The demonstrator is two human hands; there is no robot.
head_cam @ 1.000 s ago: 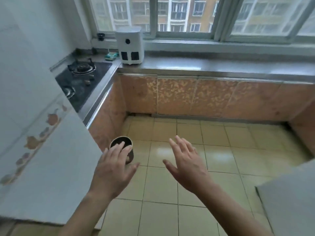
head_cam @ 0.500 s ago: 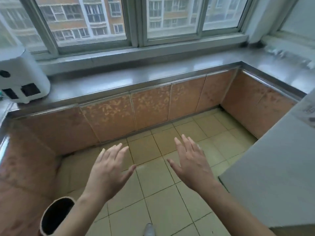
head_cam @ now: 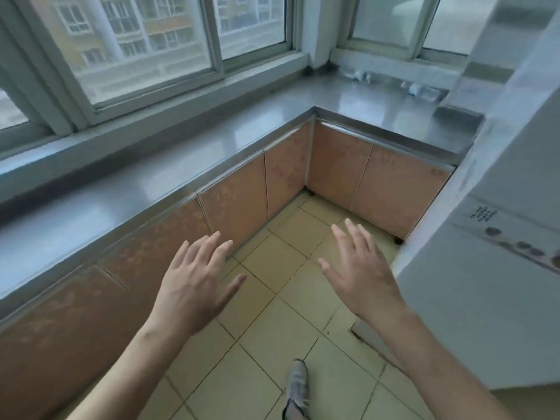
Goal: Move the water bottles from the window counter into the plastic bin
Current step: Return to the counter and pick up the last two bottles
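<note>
Nearest, one grey shoe (head_cam: 297, 386) stood on the tiled floor (head_cam: 266, 344). Two bare hands hovered above it, palms down: left hand (head_cam: 194, 286) and right hand (head_cam: 362, 275), fingers spread apart, gripping nothing and touching nothing. One white appliance (head_cam: 497, 268) stood just beside the right hand, with five round buttons. Beyond, one steel window counter (head_cam: 145, 189) ran along five orange cabinet doors and turned one corner. Farthest, small blurred objects (head_cam: 419, 90) lay on the counter below the windows (head_cam: 151, 40); whether they were water bottles could not be told.
</note>
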